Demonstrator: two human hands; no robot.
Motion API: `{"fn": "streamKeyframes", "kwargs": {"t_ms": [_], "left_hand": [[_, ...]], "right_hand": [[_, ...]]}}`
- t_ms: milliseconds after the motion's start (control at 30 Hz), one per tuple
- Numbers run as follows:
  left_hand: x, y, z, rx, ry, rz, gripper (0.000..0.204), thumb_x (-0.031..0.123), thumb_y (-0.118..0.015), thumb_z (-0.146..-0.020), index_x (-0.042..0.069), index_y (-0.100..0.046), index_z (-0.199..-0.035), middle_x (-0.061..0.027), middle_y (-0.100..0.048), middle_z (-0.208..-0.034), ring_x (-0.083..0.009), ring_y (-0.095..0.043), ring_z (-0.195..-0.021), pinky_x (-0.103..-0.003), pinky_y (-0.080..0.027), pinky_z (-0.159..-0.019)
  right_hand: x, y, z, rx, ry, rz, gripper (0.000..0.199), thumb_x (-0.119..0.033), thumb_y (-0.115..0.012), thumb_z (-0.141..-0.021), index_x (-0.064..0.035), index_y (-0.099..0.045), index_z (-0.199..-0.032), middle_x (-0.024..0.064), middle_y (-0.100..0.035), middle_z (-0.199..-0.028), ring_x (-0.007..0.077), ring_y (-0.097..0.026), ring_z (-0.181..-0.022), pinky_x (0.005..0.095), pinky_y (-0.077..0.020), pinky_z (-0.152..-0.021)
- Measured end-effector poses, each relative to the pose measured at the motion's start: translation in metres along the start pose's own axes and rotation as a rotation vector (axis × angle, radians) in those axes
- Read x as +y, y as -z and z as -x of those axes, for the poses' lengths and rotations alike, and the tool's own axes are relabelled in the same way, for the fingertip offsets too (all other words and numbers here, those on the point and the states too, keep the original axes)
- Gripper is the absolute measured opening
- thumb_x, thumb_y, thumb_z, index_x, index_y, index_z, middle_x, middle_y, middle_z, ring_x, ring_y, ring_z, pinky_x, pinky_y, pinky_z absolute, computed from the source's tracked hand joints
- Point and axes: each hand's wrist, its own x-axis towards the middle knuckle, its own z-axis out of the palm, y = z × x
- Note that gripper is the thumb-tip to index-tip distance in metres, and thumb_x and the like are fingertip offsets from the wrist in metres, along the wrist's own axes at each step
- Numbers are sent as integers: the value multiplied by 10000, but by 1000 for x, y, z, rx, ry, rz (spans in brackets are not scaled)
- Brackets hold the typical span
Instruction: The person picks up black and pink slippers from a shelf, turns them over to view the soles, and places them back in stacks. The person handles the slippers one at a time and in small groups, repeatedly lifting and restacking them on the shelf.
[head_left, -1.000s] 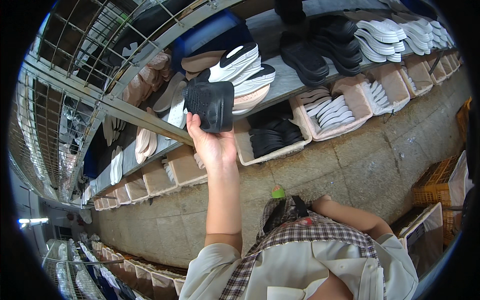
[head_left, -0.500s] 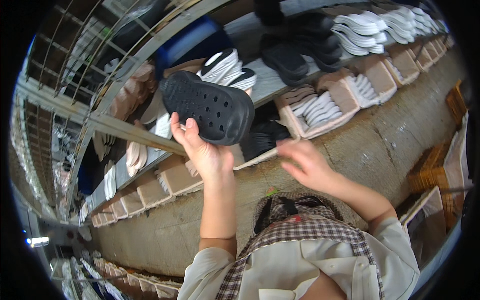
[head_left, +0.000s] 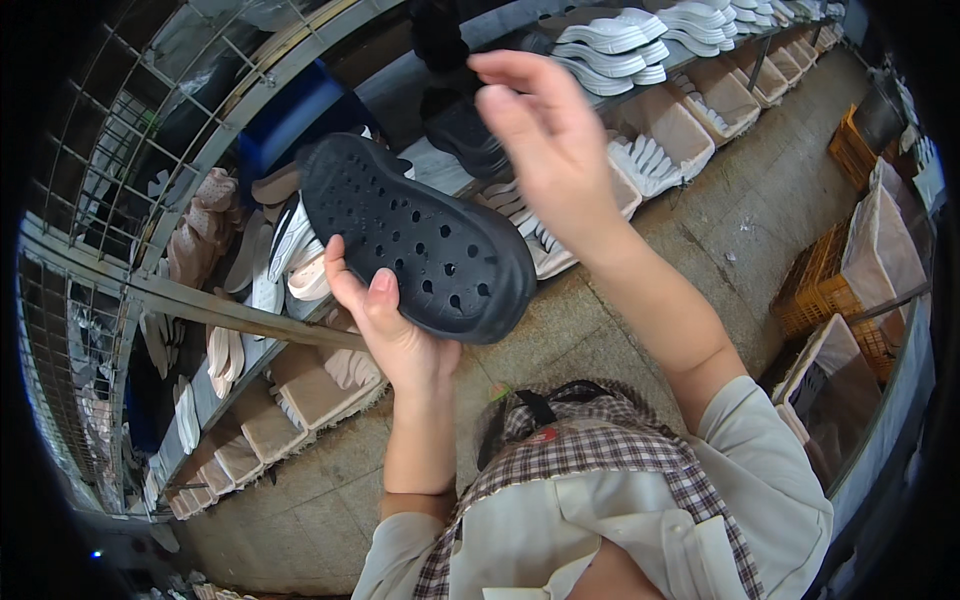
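My left hand grips a black shoe sole by its near edge, thumb on top and the other fingers mostly hidden beneath. The sole's upper side, dotted with several round holes, faces me, and it is held tilted in front of the bench. Raised to the right of it is my right hand, with nothing seen in it and thumb and fingers apart. Behind its fingertips, black soles are stacked on the bench; the hand looks close to them, but whether it touches is unclear.
Stacked white soles stand farther right along the bench. Cloth-lined bins with soles run along its front. A metal wire rack rises at the left, its bar crossing near my left hand. Orange crates stand on the right.
My right hand has risen from beside the bins to in front of the black soles. The sole in my left hand is nearer and slightly lower, and the view has shifted.
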Motion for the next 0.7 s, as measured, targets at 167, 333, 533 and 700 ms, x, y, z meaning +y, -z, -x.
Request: {"fn": "streamKeyframes", "kwargs": {"t_ms": [167,333,533,700], "left_hand": [[6,-4,2,21,73,82,655,280,-611,-785,116,-310,-1343,-129,-415,-1291,-287,-471,-1165,-426,-431,-971],[6,-4,4,7,67,77,648,302,-601,-796,110,-309,-1342,-131,-413,-1296,-283,-473,-1164,-416,-428,-974],[8,-2,4,-4,71,107,615,302,-589,-812,111,-318,-1329,-126,-427,-1283,-278,-483,-1154,-417,-434,-969],[5,0,3,-2,73,106,592,299,-593,-821,126,-323,-1320,-120,-432,-1273,-274,-477,-1158,-413,-428,-974]], "right_hand": [[-9,20,17,2,-94,-18,135,-107,-568,-873,-1,-599,-952,74,-583,-982,164,-548,-936,276,-419,-847],[-15,26,29,-48,-46,-11,119,-98,-567,-868,9,-606,-902,85,-592,-983,182,-554,-939,291,-422,-857],[-21,23,32,-79,12,20,104,-87,-574,-859,10,-604,-880,95,-597,-956,195,-562,-909,299,-432,-833],[-18,24,35,-155,16,73,88,-43,-555,-867,17,-601,-913,98,-579,-1006,167,-544,-947,283,-422,-847]]}}
